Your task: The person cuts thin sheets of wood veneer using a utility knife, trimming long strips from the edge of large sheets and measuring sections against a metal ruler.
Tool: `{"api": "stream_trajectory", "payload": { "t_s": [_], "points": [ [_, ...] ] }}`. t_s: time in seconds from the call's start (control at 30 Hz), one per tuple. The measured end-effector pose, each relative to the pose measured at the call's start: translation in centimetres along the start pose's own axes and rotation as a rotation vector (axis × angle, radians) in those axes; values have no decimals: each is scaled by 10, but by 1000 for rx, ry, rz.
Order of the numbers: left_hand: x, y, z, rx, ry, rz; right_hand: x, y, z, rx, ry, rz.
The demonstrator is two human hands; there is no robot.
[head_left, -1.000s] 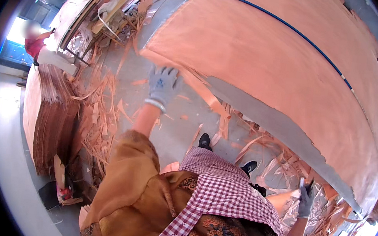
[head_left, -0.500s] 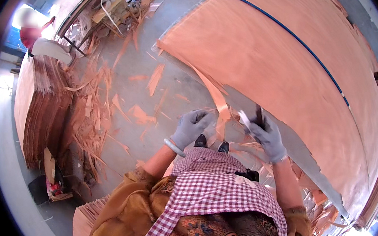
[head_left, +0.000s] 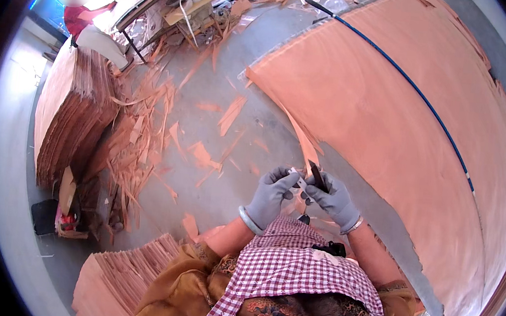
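Observation:
My left hand point(head_left: 269, 197), in a grey glove, is closed in a pinch at a small whitish strip point(head_left: 299, 179) in front of my apron. My right hand point(head_left: 334, 202), gloved too, grips a dark, narrow-handled tool point(head_left: 317, 177) whose exact kind I cannot make out. The two hands are close together, with the whitish strip between them. Just beyond my fingers a long, thin veneer strip point(head_left: 303, 139) hangs along the edge of a large orange-brown veneer sheet point(head_left: 388, 122). Part of the whitish strip is hidden by my fingers.
A blue rod point(head_left: 404, 81) lies across the sheet. Veneer scraps point(head_left: 147, 130) litter the floor at left. Veneer stacks stand at far left point(head_left: 76, 118) and lower left point(head_left: 125, 273). A person in red point(head_left: 77, 19) is beside a table point(head_left: 158, 2) at the back left.
My hands have come together, and my left fingers now meet the whitish strip that was by my right hand. The view has shifted, so the surroundings sit differently.

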State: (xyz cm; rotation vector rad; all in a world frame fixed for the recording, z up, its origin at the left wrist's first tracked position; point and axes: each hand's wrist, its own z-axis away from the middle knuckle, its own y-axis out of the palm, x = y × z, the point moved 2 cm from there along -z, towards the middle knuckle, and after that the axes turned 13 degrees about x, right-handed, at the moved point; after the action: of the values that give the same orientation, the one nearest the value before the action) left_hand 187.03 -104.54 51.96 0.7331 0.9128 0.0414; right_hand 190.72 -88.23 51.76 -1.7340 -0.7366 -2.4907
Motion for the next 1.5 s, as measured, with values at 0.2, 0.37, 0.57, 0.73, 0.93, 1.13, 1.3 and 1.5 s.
{"api": "stream_trajectory", "payload": {
  "t_s": [0.2, 0.37, 0.57, 0.73, 0.93, 1.13, 1.3, 1.5],
  "points": [
    [-88, -82, -32, -116, 204, -41, 16, -22, -64, -109, -33, 445],
    [-207, -182, -104, -158, 225, -551, 54, -19, -130, -350, -22, 1141],
    [-256, -193, -226, 151, -63, -1013, 46, -5, -156, -311, 313, 1255],
    [-231, -217, -296, 360, -110, -1156, 39, 9, -159, -291, 343, 1283],
    [-234, -203, -316, 494, -203, -1406, 32, 4, -159, -293, 375, 1241],
    [-242, -198, -318, 473, -80, -1629, 28, 0, -157, -299, 323, 1170],
    [-240, -196, -284, 88, 326, -1580, 36, -5, -155, -191, 207, 1000],
    [-171, -197, -207, -263, 51, -584, 44, -27, -146, -85, 139, 498]
  ]
}}
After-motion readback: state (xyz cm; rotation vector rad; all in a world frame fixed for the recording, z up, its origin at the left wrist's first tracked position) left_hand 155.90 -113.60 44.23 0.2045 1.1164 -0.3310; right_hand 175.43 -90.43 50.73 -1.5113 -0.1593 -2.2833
